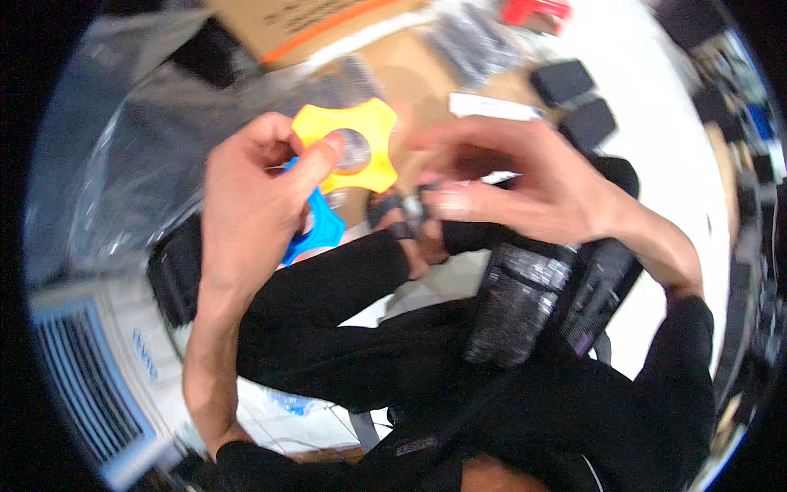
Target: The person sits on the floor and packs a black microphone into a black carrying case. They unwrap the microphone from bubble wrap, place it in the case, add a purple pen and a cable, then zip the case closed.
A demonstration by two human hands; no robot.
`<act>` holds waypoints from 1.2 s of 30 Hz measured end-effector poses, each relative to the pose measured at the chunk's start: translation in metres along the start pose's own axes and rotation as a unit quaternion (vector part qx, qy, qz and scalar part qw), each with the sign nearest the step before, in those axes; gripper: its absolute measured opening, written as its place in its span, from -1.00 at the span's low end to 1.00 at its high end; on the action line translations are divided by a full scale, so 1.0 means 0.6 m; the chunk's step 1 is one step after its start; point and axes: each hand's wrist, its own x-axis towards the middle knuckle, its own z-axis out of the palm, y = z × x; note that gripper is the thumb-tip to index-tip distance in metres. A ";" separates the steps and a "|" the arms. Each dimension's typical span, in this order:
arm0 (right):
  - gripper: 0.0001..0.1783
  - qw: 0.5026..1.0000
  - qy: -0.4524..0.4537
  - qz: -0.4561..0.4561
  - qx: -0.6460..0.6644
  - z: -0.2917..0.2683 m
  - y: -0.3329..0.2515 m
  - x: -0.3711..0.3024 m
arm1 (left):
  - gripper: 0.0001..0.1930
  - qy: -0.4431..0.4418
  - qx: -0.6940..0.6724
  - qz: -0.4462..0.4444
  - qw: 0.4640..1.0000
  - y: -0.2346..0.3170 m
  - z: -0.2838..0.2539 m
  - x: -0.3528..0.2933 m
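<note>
My left hand (254, 197) pinches a flat yellow four-cornered piece (379, 143) with scooped sides and a round, see-through middle. A similar blue piece (326, 225) hangs below it, held in the same hand and partly covered by the palm and fingers. To the right of the yellow piece is my right hand (508, 176), blurred by motion. Its thumb and fingers are apart and curved toward the yellow piece without touching it. Nothing shows clearly between them.
Black packages wrapped in clear plastic (516, 303) lie by my right leg. Farther off are a cardboard box (303, 29), clear plastic sheeting (115, 156), two black pads (587, 123) and a red object (537, 12). A grey-blue slatted unit (86, 381) stands at the left.
</note>
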 end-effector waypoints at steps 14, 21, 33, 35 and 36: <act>-0.75 0.817 0.423 0.379 -0.100 -0.044 0.055 -0.461 | -0.70 -0.368 -0.096 0.018 0.925 0.103 0.295 -0.004; -0.75 0.796 0.393 0.433 -0.158 0.072 0.087 -0.507 | -0.69 -0.465 -0.155 -0.012 0.871 0.107 0.459 -0.059; -0.70 0.732 0.574 0.291 -0.222 0.108 0.116 -0.489 | -0.64 -0.236 0.286 0.545 0.752 0.042 0.508 -0.132; -0.73 0.732 0.571 0.285 -0.238 0.106 0.112 -0.494 | -0.62 -0.135 0.333 0.594 0.720 0.039 0.507 -0.137; -0.73 0.731 0.571 0.285 -0.243 0.105 0.108 -0.498 | -0.62 -0.115 0.331 0.589 0.728 0.045 0.504 -0.137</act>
